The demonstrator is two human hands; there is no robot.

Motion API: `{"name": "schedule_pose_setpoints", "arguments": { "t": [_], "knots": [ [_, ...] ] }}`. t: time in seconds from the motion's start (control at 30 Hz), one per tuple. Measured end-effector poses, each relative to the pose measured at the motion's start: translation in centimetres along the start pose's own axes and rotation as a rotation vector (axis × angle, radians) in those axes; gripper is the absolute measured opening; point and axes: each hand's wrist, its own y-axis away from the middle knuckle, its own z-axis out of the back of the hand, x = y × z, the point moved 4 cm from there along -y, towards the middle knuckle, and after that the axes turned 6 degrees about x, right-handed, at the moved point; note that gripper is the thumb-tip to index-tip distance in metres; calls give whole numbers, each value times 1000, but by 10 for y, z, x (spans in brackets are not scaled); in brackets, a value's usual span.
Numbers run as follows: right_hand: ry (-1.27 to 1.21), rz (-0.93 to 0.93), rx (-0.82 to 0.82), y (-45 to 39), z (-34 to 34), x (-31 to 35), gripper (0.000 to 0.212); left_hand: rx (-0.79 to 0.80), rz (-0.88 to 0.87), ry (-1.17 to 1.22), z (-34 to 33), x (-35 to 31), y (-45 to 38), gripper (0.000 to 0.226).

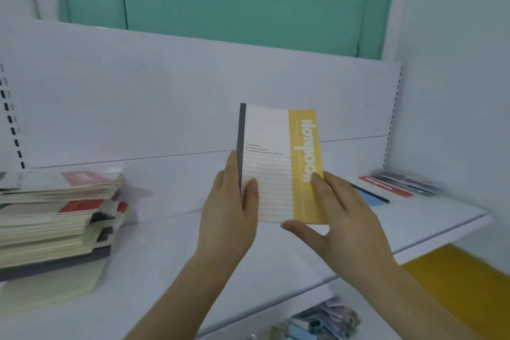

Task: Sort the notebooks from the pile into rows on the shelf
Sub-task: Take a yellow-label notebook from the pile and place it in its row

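Observation:
I hold a white and yellow notebook with a grey spine upright above the white shelf. My left hand grips its spine edge at the lower left. My right hand holds its lower right corner, thumb under the bottom edge. A tall, uneven pile of notebooks with cream pages and red-marked covers lies on the shelf's left end. At the right end several notebooks lie flat, overlapping, with red, blue and dark covers.
The shelf's white back panel rises behind, with slotted uprights at both sides. A teal door stands beyond. A lower shelf holds small packaged items. Yellow floor shows at the lower right.

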Motion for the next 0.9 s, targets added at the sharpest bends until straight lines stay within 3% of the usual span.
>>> {"name": "schedule_pose_setpoints", "arguments": {
  "t": [0.1, 0.2, 0.37, 0.57, 0.73, 0.9],
  "knots": [
    [40, -4, 1, 9, 8, -54, 84, 51, 9, 17, -46, -20, -7, 42],
    [51, 2, 17, 22, 6, -111, 83, 203, -14, 29, -88, -35, -11, 37],
    [100, 58, 148, 31, -33, -179, 85, 557, 19, -32, -141, -32, -17, 78],
    [38, 54, 237, 19, -93, -210, 85, 508, 64, -169, -186, 2, -37, 90],
    [10, 97, 373, -4, -146, -234, 86, 645, 128, -461, -220, 44, -57, 99],
    [17, 155, 479, -21, -194, -257, 90, 738, 195, -590, -253, 77, -77, 95]
  ]
}}
